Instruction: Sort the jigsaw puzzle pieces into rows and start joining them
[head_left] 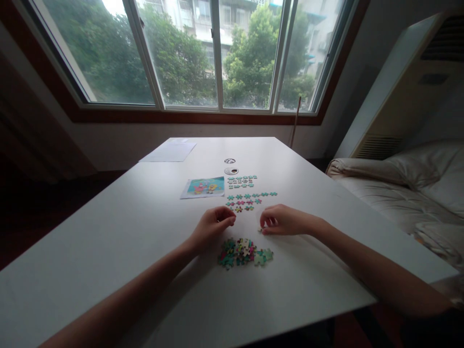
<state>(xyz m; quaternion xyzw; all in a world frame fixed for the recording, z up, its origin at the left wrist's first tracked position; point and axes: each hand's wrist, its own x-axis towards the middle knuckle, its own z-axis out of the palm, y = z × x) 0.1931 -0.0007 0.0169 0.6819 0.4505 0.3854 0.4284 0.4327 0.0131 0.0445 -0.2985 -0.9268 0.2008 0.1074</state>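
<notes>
My right hand has its fingertips closed on a small jigsaw puzzle piece, low over the white table. Opposite it, my left hand is curled with thumb and fingers drawn together; whether anything is between them cannot be made out. Nearer to me, below both hands, lies a loose pile of jigsaw pieces, mostly green, with some pink and yellow. Beyond the hands, several rows of jigsaw pieces are laid out side by side. A reference picture with cartoon figures lies to the left of these rows.
The white table stretches toward the window. At its far left are sheets of paper. Two round cable-hole covers are set in the tabletop. A pale sofa stands along the right side.
</notes>
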